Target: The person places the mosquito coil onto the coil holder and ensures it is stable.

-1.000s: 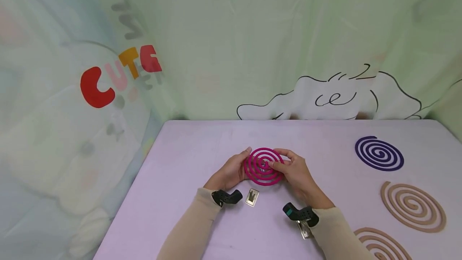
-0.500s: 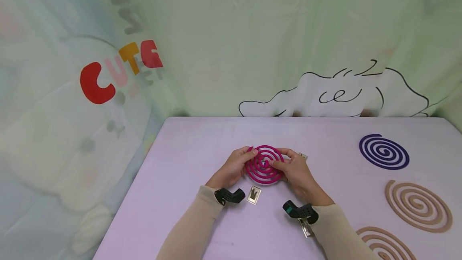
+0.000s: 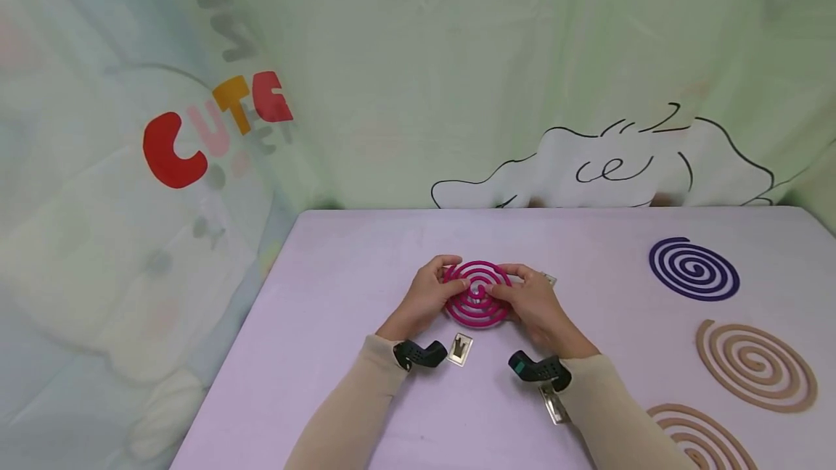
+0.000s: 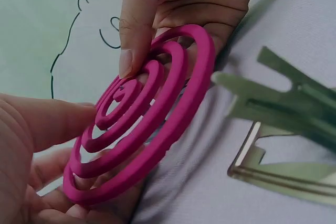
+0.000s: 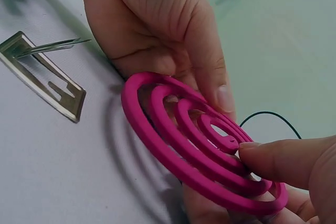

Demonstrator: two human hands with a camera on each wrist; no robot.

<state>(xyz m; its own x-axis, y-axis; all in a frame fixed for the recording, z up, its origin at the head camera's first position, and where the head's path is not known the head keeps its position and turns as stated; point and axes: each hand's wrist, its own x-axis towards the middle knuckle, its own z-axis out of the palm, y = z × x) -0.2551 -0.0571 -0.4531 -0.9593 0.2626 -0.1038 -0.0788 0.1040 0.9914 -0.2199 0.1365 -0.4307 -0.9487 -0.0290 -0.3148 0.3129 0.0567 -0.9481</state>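
A magenta mosquito coil (image 4: 205,72) is held tilted above the table between both hands. In the head view my left hand (image 3: 423,294) grips its left side, thumb across the front face and fingers behind. My right hand (image 3: 537,307) pinches the right side, its thumb near the spiral's centre. The two thumb tips come close together in both wrist views. Just below the coil lies a small metal coil stand (image 3: 460,349); its raised tongue shows in the right wrist view. Fingers behind the coil are partly hidden.
A second metal stand (image 3: 554,405) lies partly under the right wrist, and another metal piece (image 3: 549,279) peeks out behind the right hand. To the right are a dark blue coil (image 3: 694,269) and two tan coils, one cut by the frame's bottom. A printed curtain (image 3: 366,93) backs the table.
The left thumb has moved from beside the coil's edge onto its face, toward the centre, and the left fingers have shifted up behind it. The right hand keeps its pinch.
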